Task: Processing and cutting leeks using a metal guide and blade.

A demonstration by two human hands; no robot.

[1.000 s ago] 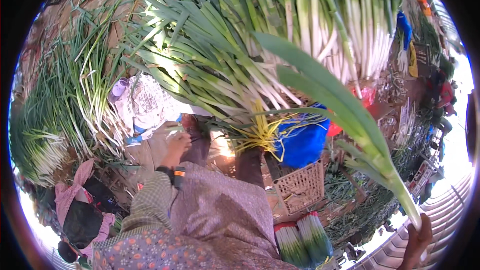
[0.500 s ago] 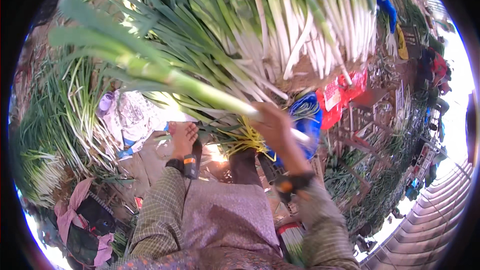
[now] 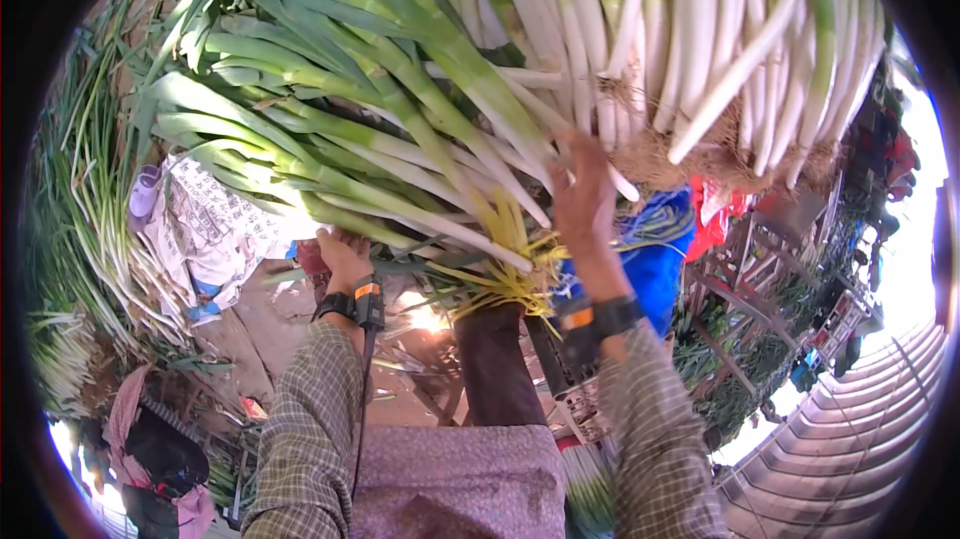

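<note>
My right hand [image 3: 584, 194] is raised at the white root ends of the leeks [image 3: 430, 189], its fingers stretched and apart. It touches or nearly touches one white stem. The leeks lie in a loose pile before me, green leaves to the left, stems to the right. My left hand [image 3: 343, 259] is at the pile's lower edge, beside the printed white sack [image 3: 215, 214]. Its fingers are partly hidden under the leaves, so their grip does not show. Yellow strapping [image 3: 510, 259] is bunched below the stem ends, between my hands.
A tall stack of leeks [image 3: 700, 39] with soil-covered roots stands at the far side. Thinner green onions [image 3: 110, 239] lie along the left. Blue plastic [image 3: 655, 259] and a red bag [image 3: 708, 214] are right of my right hand. A dark bag [image 3: 165, 449] lies lower left.
The thick leek that my right hand held and swung across is out of that hand, which has moved slightly up. My left hand has moved left to the leaves. The view has shifted.
</note>
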